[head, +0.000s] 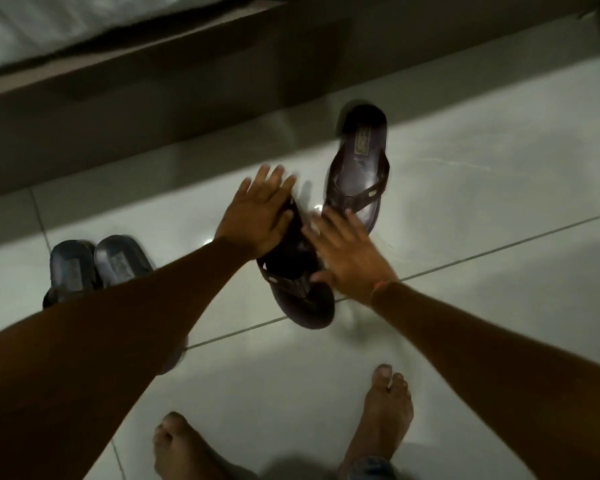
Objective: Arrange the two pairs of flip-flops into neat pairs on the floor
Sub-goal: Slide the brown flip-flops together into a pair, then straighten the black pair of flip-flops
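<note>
Dark brown near flip-flop (pixel 297 271), lying between my hands on the floor (pixel 465 202): my left hand (pixel 257 216) and right hand (pixel 350 258), fingers spread, are flanking it. Its long axis is running parallel to its mate (pixel 357 168), lying just beyond my right fingertips.

Open tile floor (pixel 482 188) right; bed frame (pixel 153 109) blocks beyond the flip-flops (pixel 357 168).

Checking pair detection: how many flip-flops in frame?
4. Two side by side at left, partly hidden by the left forearm; one between both hands; one beyond, near the right hand's fingertips.
</note>
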